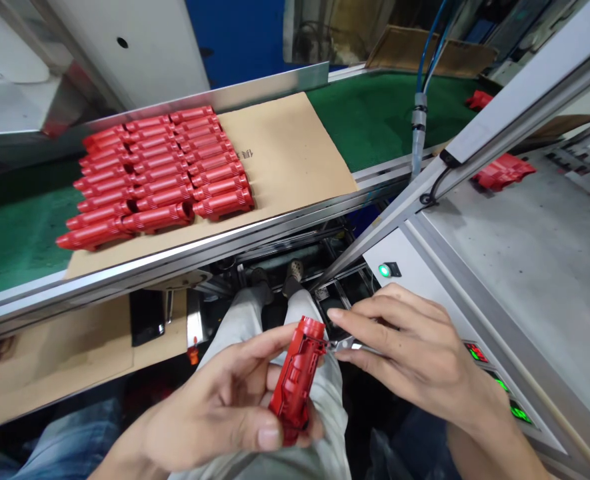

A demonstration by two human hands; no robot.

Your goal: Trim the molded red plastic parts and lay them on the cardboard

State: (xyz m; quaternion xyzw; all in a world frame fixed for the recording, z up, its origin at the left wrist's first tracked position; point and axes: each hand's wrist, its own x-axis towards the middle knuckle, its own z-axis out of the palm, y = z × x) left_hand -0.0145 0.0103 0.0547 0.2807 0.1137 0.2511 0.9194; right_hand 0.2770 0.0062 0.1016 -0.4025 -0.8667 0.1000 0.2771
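Note:
My left hand [225,410] is closed round a red plastic housing part [297,377], held upright over my lap with its open inside facing me. My right hand [409,353] pinches a small metal cutting tool [347,345], and the tool's tip touches the upper edge of the red part. On the belt ahead, several matching red parts [159,177] lie in neat rows on a brown cardboard sheet [295,157].
A green conveyor belt [379,113] with a metal rail runs across the view. A grey machine table [535,247] at right carries more red parts [502,172], a lit green button [385,270] and a slanted aluminium bar [499,113]. Cardboard lies low at left.

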